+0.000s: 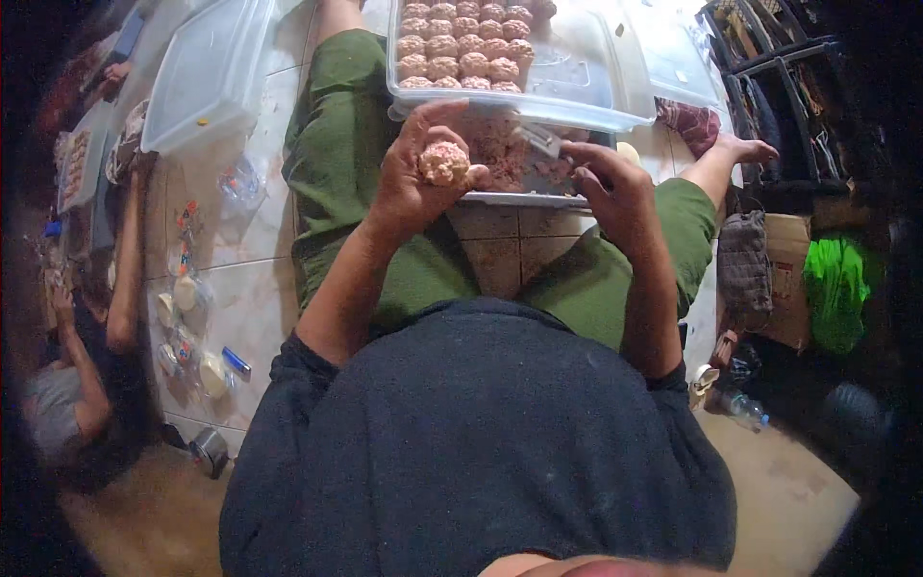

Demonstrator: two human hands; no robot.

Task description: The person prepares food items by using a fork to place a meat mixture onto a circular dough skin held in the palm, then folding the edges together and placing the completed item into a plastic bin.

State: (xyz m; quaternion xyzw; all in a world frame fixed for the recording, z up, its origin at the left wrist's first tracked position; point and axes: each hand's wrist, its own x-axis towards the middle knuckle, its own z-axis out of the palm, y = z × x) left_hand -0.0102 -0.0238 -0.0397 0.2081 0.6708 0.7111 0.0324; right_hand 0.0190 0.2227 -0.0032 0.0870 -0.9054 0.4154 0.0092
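Observation:
My left hand [407, 184] holds a lumpy, pinkish ball [444, 164], its fingers curled around it. In my right hand [617, 189] is a small flat, pale utensil [537, 138], gripped at its near end; its exact kind cannot be told. Both hands are above a shallow tray [530, 200] that contains a crumbly reddish mixture [505, 153]. Just past the tray, a translucent plastic container [577, 97] has rows of similar lumpy balls [472, 63] along its left side. Its near edge overhangs part of the tray.
My green-trousered legs [335, 122] spread on either side. At left lie a plastic lid or bin [209, 79] and several wrapped pale items [213, 375] on the tiles. Another person's arm [128, 267] is farther left. Right are a dark rack [782, 94], cardboard box [786, 281] and plastic bottle [743, 410].

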